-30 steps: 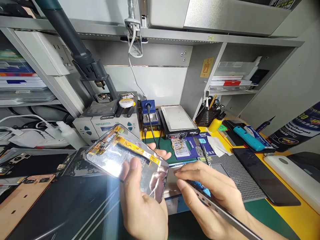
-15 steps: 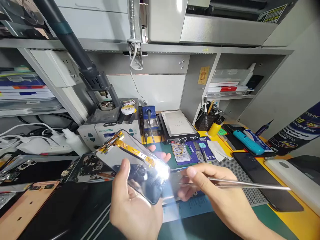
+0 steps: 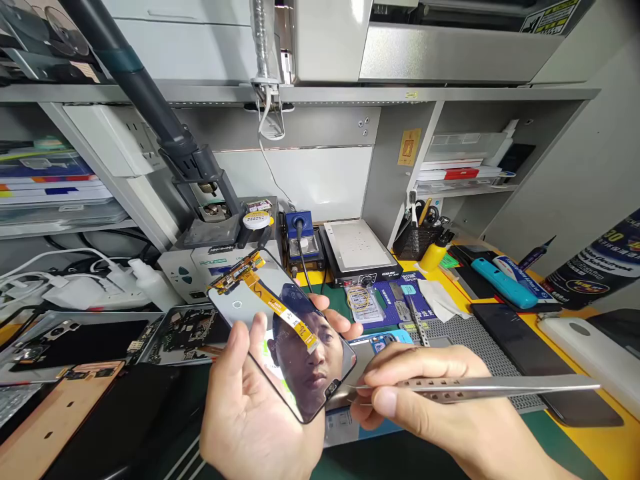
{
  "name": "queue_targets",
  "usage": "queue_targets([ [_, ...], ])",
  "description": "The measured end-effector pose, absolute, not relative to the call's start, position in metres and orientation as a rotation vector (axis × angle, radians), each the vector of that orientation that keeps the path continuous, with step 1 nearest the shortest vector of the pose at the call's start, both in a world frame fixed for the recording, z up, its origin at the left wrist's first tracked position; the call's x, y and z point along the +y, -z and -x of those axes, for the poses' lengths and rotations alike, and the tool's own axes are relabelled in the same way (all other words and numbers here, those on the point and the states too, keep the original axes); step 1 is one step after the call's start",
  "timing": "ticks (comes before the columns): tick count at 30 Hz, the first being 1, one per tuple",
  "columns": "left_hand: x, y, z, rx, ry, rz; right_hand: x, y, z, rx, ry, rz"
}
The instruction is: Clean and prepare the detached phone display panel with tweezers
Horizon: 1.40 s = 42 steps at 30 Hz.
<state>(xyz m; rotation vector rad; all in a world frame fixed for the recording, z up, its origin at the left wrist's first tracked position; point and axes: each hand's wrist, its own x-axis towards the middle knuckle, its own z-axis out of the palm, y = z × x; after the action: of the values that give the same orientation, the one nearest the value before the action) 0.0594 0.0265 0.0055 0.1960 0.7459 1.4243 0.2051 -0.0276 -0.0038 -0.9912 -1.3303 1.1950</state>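
My left hand (image 3: 265,413) is closed around the edges of a phone screen (image 3: 227,313), tilted with its mirror-like back toward me. An orange flex cable (image 3: 280,310) runs down the middle of that back, joined to a small board (image 3: 240,273) at the upper end. A person's reflection shows in the glossy surface. Close to the screen's lower right corner, my right hand (image 3: 440,393) grips metal tweezers (image 3: 510,387). Their tips come near the screen's edge; whether they touch it I cannot tell. A blue-and-grey item (image 3: 393,338) lies partly hidden behind my hands.
Opened phone parts, including a copper-coloured panel (image 3: 75,427), lie at left. Behind stand a soldering station (image 3: 300,233) and a flat plate heater (image 3: 357,247). At right are a dark phone (image 3: 555,380), a turquoise tool (image 3: 503,283) and a large can (image 3: 595,267).
The screen has turned and shifted slightly right, so its glare has given way to a clear reflection. My right hand has rotated the tweezers, now showing their broad, holed side.
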Motion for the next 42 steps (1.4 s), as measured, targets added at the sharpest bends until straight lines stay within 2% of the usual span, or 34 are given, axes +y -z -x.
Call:
queue_targets([
  [4,0.0276,-0.0051,-0.0589,0.734,-1.434,-0.219,-0.0264,-0.0021,-0.2057,-1.446,-1.034,1.046],
  [13,0.0271,-0.0054,-0.0574,0.730,-1.379,-0.290,-0.0282,0.0029,-0.2044,-1.443,-0.979,1.035],
  [35,0.0264,-0.0107,-0.0602,0.820,-1.352,-0.163,-0.0294,0.0058,-0.1979,-1.240,-1.161,1.059],
  [42,0.0241,-0.0020,-0.0555,0.686,-1.321,-0.238,-0.0300,0.0055,-0.1982,-1.242,-1.163,1.038],
])
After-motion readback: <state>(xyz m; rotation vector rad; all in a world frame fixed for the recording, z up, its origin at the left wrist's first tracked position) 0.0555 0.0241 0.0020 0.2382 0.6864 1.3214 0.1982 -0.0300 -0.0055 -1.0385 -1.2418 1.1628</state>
